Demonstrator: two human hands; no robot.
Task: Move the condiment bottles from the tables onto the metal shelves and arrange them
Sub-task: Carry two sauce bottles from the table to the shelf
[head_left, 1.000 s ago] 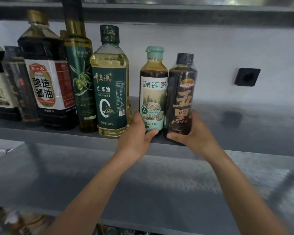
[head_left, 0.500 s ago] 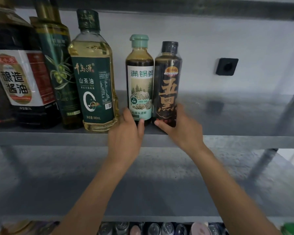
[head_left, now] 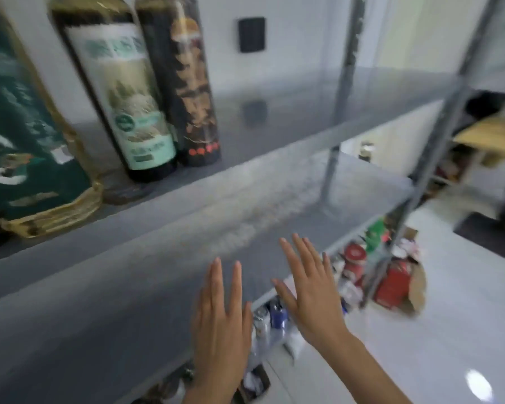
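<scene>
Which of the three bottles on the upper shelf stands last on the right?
The dark bottle with orange lettering. The pale-labelled bottle stands just left of it, and the green-labelled oil bottle further left.

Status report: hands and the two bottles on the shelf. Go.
Left hand and right hand open, holding nothing, low in front of the middle shelf. Mint-label bottle and dark bottle upright, side by side on the upper shelf. Nothing between hands and bottles.
</scene>
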